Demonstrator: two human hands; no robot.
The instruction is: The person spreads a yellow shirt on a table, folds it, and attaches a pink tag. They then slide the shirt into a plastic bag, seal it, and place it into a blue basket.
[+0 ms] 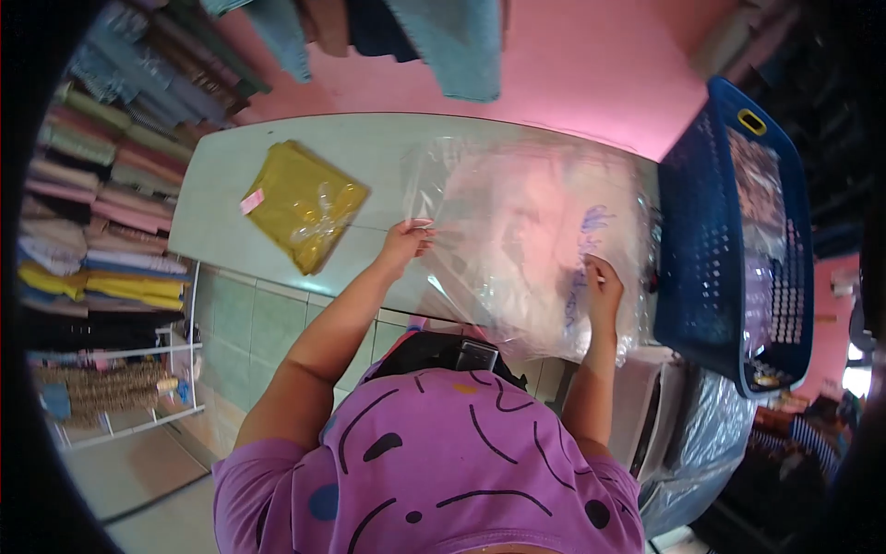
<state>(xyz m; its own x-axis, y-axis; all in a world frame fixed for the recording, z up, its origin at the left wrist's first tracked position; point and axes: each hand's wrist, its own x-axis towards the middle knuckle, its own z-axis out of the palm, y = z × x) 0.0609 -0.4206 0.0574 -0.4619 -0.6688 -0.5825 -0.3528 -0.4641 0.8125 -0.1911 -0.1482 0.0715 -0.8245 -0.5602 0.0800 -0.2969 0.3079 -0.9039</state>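
Observation:
A large clear plastic bag (452, 198) is spread over a pale, flat stack (526, 222) on the white table. My left hand (406, 245) has its fingers closed on the bag's left edge. Over the right side of the stack, my right hand (604, 284) is closed with its fingertips at the plastic, beside blue handwriting (591, 242). What lies under the film is hard to make out through the glare. To the left of my left hand lies a folded mustard-yellow garment (300, 198) in clear wrapping, with a pink tag (252, 201).
A tall blue basket (688, 222) holding wrapped packs stands against the table's right end. Racks of folded clothes (111, 203) line the left side. Jeans (452, 46) hang on the pink wall at the back. A plastic-covered bundle (711, 429) sits below the basket.

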